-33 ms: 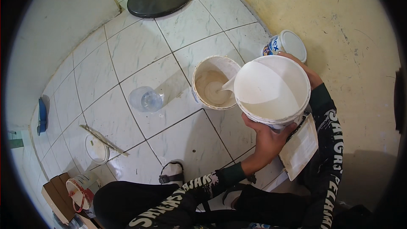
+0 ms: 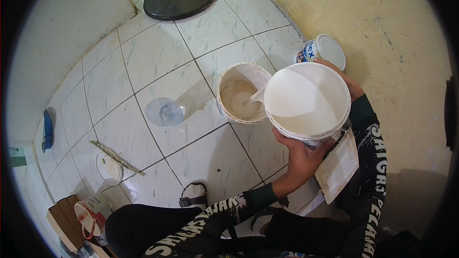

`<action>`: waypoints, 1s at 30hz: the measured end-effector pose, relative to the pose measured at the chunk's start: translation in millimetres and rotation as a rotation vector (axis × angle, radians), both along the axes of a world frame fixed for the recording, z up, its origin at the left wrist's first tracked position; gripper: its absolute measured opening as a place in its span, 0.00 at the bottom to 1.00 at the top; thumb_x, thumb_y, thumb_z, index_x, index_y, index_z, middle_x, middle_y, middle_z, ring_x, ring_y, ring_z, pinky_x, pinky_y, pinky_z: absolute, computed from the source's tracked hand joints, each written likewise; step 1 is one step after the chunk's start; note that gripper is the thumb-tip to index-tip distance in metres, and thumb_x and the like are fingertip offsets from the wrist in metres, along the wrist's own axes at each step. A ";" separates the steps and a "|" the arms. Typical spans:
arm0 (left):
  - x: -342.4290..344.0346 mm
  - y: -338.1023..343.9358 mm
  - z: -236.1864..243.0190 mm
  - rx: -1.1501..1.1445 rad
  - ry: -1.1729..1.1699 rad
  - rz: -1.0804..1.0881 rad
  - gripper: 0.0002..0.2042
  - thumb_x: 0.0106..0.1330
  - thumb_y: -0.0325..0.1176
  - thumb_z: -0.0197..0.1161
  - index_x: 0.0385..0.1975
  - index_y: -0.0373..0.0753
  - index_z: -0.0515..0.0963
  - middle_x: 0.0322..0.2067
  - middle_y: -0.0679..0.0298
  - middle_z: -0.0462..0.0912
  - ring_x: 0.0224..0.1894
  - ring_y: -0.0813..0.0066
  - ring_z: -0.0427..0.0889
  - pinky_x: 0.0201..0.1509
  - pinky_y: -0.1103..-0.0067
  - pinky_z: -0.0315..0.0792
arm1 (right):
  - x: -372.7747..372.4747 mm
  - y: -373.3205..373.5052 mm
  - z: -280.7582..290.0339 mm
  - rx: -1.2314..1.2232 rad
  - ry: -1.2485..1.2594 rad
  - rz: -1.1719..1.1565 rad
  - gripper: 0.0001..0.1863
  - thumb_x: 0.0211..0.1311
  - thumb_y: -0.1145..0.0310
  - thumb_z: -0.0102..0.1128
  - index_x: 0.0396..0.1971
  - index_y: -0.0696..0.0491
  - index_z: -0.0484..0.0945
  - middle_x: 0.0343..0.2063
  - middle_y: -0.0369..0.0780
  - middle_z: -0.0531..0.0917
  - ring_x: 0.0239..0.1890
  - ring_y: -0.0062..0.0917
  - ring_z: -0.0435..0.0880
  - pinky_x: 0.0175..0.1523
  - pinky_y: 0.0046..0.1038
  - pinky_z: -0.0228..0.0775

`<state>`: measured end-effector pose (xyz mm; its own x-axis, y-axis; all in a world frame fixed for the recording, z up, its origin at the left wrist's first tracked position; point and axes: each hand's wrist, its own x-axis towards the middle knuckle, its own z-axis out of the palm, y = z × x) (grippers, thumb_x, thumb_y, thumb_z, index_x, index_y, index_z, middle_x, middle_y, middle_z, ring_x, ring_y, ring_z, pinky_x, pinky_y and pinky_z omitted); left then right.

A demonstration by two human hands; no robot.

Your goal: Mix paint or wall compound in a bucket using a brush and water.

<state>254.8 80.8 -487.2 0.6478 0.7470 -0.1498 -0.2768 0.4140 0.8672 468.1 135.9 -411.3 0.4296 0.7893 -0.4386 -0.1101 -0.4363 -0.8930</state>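
Both my hands hold a white plastic bucket tilted to the left. My left hand is closed on its near lower side, while my right hand wraps its far right side, with some fingers hidden behind it. White liquid lies inside and runs over the rim in a thin stream. The stream falls into a second bucket standing upright on the floor just left of it. Whitish liquid covers that bucket's bottom.
A lidded tub stands by the yellow wall. A clear plastic container is left of the buckets. A stick lies across a round lid. A stained pail and cardboard box sit lower left; a whitish panel is beside my right forearm.
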 end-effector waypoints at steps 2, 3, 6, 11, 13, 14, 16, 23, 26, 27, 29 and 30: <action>-0.3 0.2 -2.8 0.045 0.012 -0.004 0.59 0.61 0.29 0.75 0.64 0.30 0.19 0.63 0.38 0.63 0.67 0.55 0.69 0.71 0.68 0.62 | 26.5 -9.3 -35.4 0.057 0.072 -0.036 0.14 0.78 0.59 0.50 0.48 0.52 0.79 0.44 0.33 0.82 0.46 0.15 0.79 0.53 0.21 0.72; -0.3 -0.3 0.4 0.028 0.030 -0.016 0.59 0.61 0.29 0.75 0.64 0.30 0.19 0.63 0.38 0.63 0.66 0.55 0.69 0.71 0.68 0.61 | 44.4 -15.9 -51.5 0.086 0.100 -0.054 0.14 0.78 0.59 0.50 0.49 0.52 0.79 0.45 0.33 0.82 0.47 0.15 0.79 0.53 0.21 0.72; -1.5 1.8 13.5 -0.075 0.033 -0.067 0.58 0.60 0.28 0.76 0.64 0.30 0.20 0.63 0.38 0.63 0.66 0.54 0.69 0.71 0.67 0.61 | 90.6 -32.7 -94.7 0.167 0.184 -0.114 0.14 0.78 0.60 0.50 0.51 0.53 0.78 0.48 0.34 0.82 0.49 0.16 0.78 0.56 0.21 0.71; -2.1 -1.0 19.8 -0.130 0.049 -0.120 0.59 0.59 0.27 0.76 0.64 0.32 0.20 0.63 0.38 0.62 0.66 0.54 0.69 0.71 0.66 0.61 | 137.2 -41.4 -115.9 0.283 0.289 -0.185 0.15 0.78 0.62 0.51 0.54 0.53 0.78 0.51 0.35 0.81 0.53 0.16 0.78 0.59 0.21 0.70; -14.8 7.6 15.5 -0.107 0.094 -0.086 0.59 0.59 0.26 0.76 0.65 0.33 0.20 0.63 0.39 0.62 0.66 0.53 0.69 0.70 0.66 0.61 | 56.1 11.3 -55.3 -0.011 -0.168 0.387 0.21 0.77 0.63 0.51 0.64 0.54 0.73 0.62 0.38 0.76 0.64 0.21 0.73 0.69 0.24 0.62; -11.3 4.5 16.4 -0.116 0.084 -0.097 0.59 0.59 0.26 0.76 0.65 0.33 0.20 0.63 0.39 0.62 0.66 0.53 0.69 0.70 0.66 0.61 | 59.7 1.4 -50.3 -0.024 -0.175 0.378 0.21 0.77 0.63 0.51 0.64 0.54 0.73 0.62 0.38 0.76 0.64 0.21 0.73 0.69 0.24 0.62; -5.7 -1.0 17.2 -0.112 0.095 -0.142 0.59 0.58 0.26 0.76 0.65 0.34 0.21 0.63 0.39 0.61 0.66 0.52 0.69 0.70 0.65 0.62 | 59.3 -13.1 -47.6 -0.020 -0.187 0.340 0.21 0.77 0.63 0.51 0.65 0.54 0.72 0.62 0.38 0.76 0.64 0.21 0.73 0.70 0.24 0.62; -4.5 0.5 26.6 -0.048 0.123 -0.127 0.59 0.57 0.25 0.78 0.66 0.35 0.23 0.64 0.41 0.54 0.69 0.51 0.63 0.71 0.63 0.58 | 45.7 -27.8 -34.6 0.062 -0.212 0.250 0.22 0.77 0.64 0.51 0.66 0.54 0.71 0.63 0.38 0.76 0.65 0.22 0.73 0.70 0.25 0.62; -1.7 -5.0 22.3 -0.028 0.055 -0.062 0.60 0.55 0.25 0.78 0.67 0.34 0.23 0.64 0.41 0.53 0.70 0.51 0.60 0.72 0.62 0.55 | 42.8 -33.7 -33.6 0.101 -0.220 0.212 0.22 0.77 0.64 0.50 0.66 0.54 0.71 0.63 0.38 0.75 0.65 0.22 0.73 0.70 0.25 0.62; -2.5 -6.4 18.7 0.107 0.065 -0.013 0.61 0.55 0.25 0.78 0.67 0.34 0.23 0.64 0.41 0.53 0.70 0.50 0.60 0.73 0.62 0.54 | 39.8 -32.2 -33.8 0.118 -0.217 0.206 0.22 0.77 0.64 0.50 0.66 0.54 0.71 0.63 0.39 0.75 0.65 0.23 0.73 0.70 0.25 0.62; -2.3 -8.1 17.7 0.238 0.071 0.033 0.61 0.55 0.24 0.78 0.68 0.34 0.23 0.64 0.41 0.53 0.70 0.50 0.60 0.74 0.62 0.53 | 37.3 -35.3 -33.8 0.142 -0.218 0.187 0.22 0.77 0.64 0.50 0.67 0.54 0.71 0.63 0.39 0.75 0.65 0.23 0.73 0.70 0.25 0.61; -1.3 -9.6 19.3 0.240 0.076 0.025 0.62 0.55 0.24 0.78 0.68 0.34 0.22 0.65 0.41 0.53 0.70 0.50 0.59 0.74 0.61 0.52 | 37.7 -39.9 -33.5 0.149 -0.222 0.173 0.22 0.78 0.64 0.50 0.67 0.54 0.70 0.64 0.39 0.75 0.66 0.23 0.72 0.71 0.25 0.61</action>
